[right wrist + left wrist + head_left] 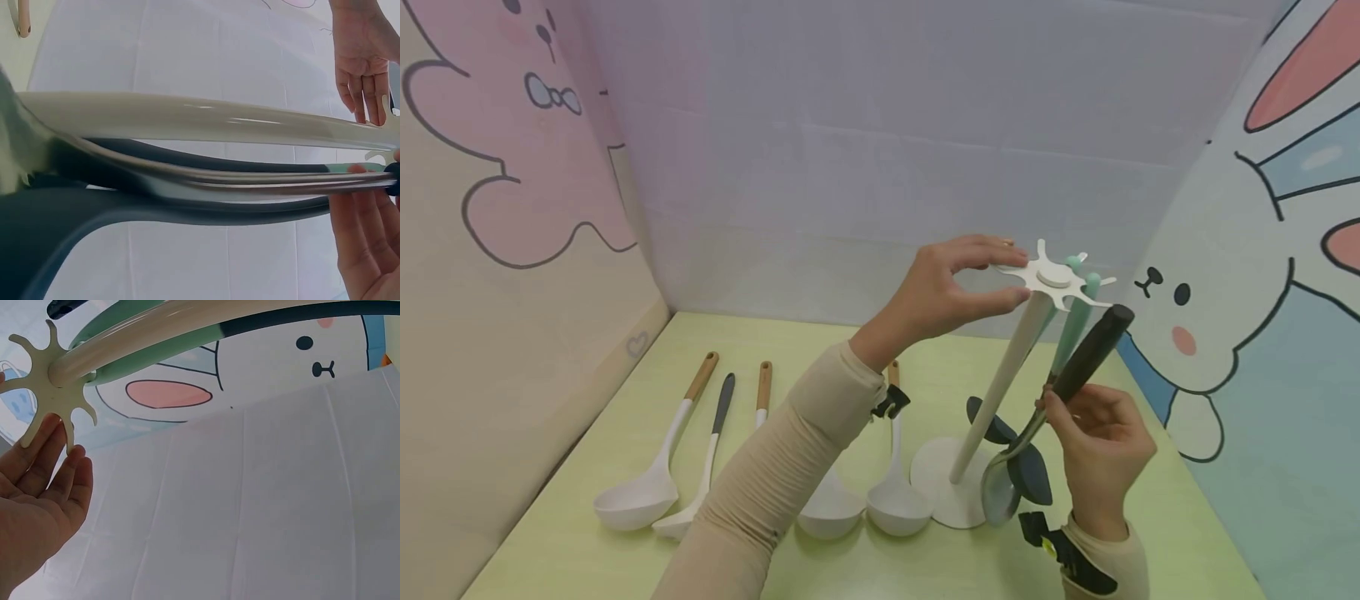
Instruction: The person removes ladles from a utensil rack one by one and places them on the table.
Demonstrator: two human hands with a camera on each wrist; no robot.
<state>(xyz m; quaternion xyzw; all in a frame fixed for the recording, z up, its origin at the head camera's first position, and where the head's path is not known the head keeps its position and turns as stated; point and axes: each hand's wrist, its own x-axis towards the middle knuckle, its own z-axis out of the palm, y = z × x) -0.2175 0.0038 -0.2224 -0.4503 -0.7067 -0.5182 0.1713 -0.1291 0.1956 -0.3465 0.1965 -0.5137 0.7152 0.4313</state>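
A white utensil stand leans to the right, with a hooked top. My left hand pinches the edge of that top; in the left wrist view its fingertips touch the hooks. Two utensils with mint-green handles and dark heads hang from the far right hooks. My right hand pinches a metal ladle with a black handle where handle meets shaft. The handle's upper end is beside a right hook; whether it is hooked I cannot tell. Its metal bowl overlaps the dark heads.
On the green table to the left lie several white ladles with wooden handles, and a white utensil with a grey handle. My left sleeve covers part of them. A pale curtain and cartoon-printed walls surround the table.
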